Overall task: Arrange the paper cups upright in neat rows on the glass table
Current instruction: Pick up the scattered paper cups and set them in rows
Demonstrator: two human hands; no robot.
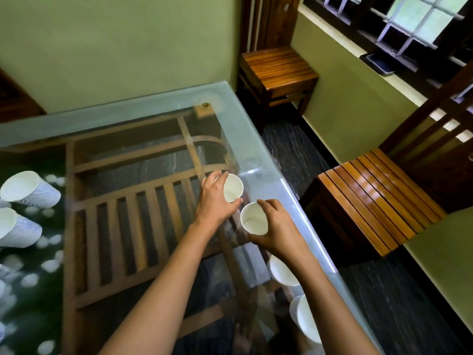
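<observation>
Bare forearms reach up from 6 o'clock over a glass table (143, 103), each hand on a white paper cup. At 9 o'clock, against the frame's left edge, two ribbed cups (28, 189) sit on the glass, mouths toward the lens. Just right of centre, the left hand (213, 201) curls fingers and thumb round the side of the far cup (233, 188), which stands upright near the table's right edge. Just beside it, toward 5 o'clock, the right hand (277, 229) wraps the near cup (253, 219), thumb and fingers clamped on its wall, mouth up; whether its base touches the glass cannot be told. Two spare cups (282, 272) stand along the right edge at 5 o'clock, partly hidden by the right forearm. Slatted wooden chairs (277, 70) stand off the table at 1 and 3 o'clock.
</observation>
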